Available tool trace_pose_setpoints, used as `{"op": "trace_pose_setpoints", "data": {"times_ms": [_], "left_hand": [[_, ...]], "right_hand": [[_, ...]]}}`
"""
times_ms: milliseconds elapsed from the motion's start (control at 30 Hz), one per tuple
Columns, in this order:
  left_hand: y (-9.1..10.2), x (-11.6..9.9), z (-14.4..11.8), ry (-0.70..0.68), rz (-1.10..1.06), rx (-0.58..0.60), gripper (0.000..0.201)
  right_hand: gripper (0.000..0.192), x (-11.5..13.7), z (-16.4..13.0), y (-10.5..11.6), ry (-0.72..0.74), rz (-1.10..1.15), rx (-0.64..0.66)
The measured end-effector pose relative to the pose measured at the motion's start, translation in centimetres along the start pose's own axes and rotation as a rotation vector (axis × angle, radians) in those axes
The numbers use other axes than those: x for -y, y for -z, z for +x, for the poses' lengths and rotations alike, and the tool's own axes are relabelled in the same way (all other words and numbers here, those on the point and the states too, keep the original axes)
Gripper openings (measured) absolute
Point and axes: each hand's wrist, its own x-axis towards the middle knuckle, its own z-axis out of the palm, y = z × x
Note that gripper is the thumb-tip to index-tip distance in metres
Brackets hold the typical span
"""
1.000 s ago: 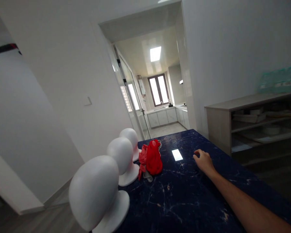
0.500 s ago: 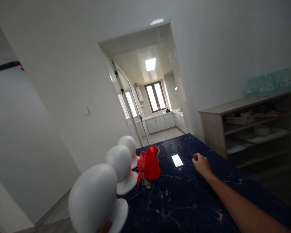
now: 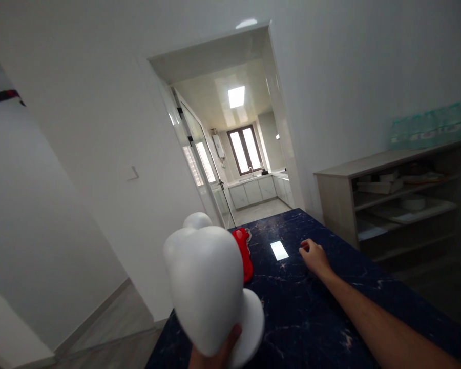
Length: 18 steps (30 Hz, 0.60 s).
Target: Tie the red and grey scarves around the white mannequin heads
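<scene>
My left hand [image 3: 218, 353] grips a white mannequin head [image 3: 207, 277] low down near its flared round base, its fingers partly hidden. The head is tilted and stands out in front of two more white mannequin heads, a middle one [image 3: 172, 248] and a far one [image 3: 196, 220], both mostly covered by it. Behind its right side, a bright red cloth item [image 3: 246, 261] lies on the dark blue marbled table [image 3: 303, 318]. My right hand [image 3: 313, 256] is over the table's right part, fingers loosely curled with a gap at the thumb and nothing in them.
A bright white rectangle [image 3: 279, 250], apparently a light's reflection, shows on the tabletop. To the right is an open shelf unit [image 3: 334, 177] with bottled water [image 3: 426, 128] on top. Past the table, a doorway leads to a kitchen with cabinets [image 3: 253, 192].
My left hand has moved the nearest mannequin head to the right, across the other heads and part of the red cloth. My right hand has barely shifted.
</scene>
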Motion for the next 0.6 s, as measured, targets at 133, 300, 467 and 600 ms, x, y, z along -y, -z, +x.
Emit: {"op": "trace_pose_setpoints", "data": {"times_ms": [133,300,467,600], "left_hand": [[-8.4,-6.2,3.2,-0.289,-0.249,0.082,0.086],[-15.5,-9.9,7.2,-0.442,-0.389,0.070,0.086],[-17.8,-9.0,8.6,-0.428,-0.509,0.155,0.081],[-17.6,-7.4,8.9,-0.413,-0.566,0.366,0.074]], "right_hand": [[0.021,0.7,-0.4,0.2,0.103,0.113,0.108],[0.036,2.0,-1.5,-0.2,0.123,0.454,0.396],[0.035,2.1,-2.1,-0.8,0.171,0.418,0.413],[0.037,1.7,-2.4,-1.4,0.206,0.258,0.352]]}}
